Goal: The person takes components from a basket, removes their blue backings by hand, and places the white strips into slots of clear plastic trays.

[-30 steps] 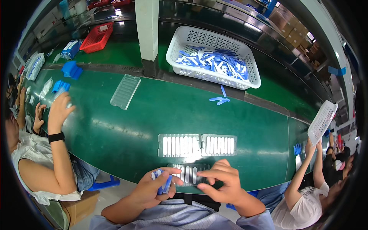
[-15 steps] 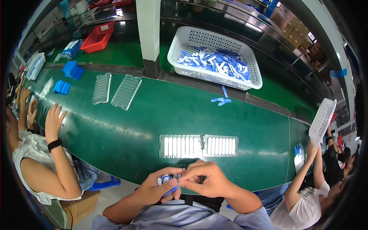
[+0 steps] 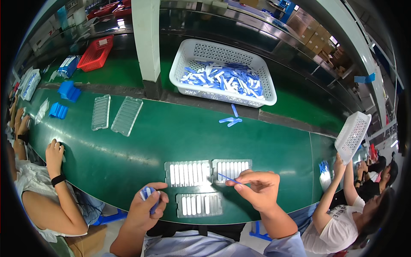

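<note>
My left hand (image 3: 144, 210) is closed around a bundle of blue and white flat strips (image 3: 150, 198), held just left of the nearest tray. My right hand (image 3: 262, 189) pinches a single thin blue strip (image 3: 228, 178), its tip over the back right tray (image 3: 215, 164). That clear plastic tray and the back left one (image 3: 168, 181) hold rows of white round-ended strips. Closest to me lies a third clear tray (image 3: 218, 206), with several white strips in its left and middle slots and bare slots among them.
Beyond the green table (image 3: 141, 171) stands a white basket (image 3: 180, 88) heaped with blue and white strips. Loose blue strips (image 3: 231, 121) lie before it. Two clear trays (image 3: 127, 116), blue stacks (image 3: 58, 110) and a post (image 3: 146, 43) are left. Co-workers sit on both sides.
My hands have parted; the right one has moved rightward and up with a blue strip. The nearest tray is now uncovered. The whole view has shifted a little.
</note>
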{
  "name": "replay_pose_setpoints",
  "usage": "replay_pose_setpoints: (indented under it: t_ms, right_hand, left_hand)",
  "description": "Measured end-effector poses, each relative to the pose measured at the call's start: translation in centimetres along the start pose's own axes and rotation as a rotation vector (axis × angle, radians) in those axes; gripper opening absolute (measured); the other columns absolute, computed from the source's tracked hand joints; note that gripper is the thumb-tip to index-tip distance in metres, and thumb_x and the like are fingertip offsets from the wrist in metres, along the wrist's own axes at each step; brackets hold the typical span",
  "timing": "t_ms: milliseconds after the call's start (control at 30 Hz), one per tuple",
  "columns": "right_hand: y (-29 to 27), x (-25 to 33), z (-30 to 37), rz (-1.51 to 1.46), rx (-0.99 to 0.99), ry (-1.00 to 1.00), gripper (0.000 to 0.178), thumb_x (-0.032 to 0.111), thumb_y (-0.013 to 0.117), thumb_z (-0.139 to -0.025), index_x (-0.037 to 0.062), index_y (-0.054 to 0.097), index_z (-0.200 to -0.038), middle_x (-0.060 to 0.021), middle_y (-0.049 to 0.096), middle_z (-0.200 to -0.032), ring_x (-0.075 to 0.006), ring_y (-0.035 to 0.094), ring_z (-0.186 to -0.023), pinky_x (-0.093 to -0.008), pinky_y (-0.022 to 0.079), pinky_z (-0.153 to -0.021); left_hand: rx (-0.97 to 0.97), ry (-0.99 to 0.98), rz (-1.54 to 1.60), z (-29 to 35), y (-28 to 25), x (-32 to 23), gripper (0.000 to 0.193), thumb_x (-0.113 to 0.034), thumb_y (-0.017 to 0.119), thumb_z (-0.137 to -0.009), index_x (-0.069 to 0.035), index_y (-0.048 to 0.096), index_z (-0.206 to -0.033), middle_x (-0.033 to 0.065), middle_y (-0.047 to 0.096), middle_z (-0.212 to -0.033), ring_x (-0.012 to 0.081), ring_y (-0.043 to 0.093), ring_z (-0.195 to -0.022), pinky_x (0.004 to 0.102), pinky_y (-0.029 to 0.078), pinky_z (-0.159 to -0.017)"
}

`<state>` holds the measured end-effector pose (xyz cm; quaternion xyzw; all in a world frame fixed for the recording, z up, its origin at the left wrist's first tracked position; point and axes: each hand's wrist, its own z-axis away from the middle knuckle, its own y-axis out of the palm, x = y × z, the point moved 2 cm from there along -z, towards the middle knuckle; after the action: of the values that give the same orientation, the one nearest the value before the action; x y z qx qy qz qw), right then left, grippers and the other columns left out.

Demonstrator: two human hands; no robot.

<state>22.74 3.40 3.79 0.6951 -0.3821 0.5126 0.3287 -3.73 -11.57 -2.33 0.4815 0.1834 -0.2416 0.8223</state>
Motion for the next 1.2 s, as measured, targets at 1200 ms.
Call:
replay_pose_setpoints:
  t_ms: [1200]
  right_hand:
    - [-4.5,-3.2,-0.8,-0.163,-0.251,0.127,0.014,-0.009,0.072,-0.088,-0.0086,0.072,-0.102,-0.0185,0.076,-0.094,-0.0191,0.072,-0.075,-0.0305,0.057,-0.07]
  left_hand:
    - [-0.132,0.429,-0.388,-1.4,-0.7,-0.1,0.02,-0.018,0.065,-0.101,-0.004,0.051,-0.101,0.0027,0.044,-0.059,0.0078,0.037,-0.043,0.0232,0.025,-0.035]
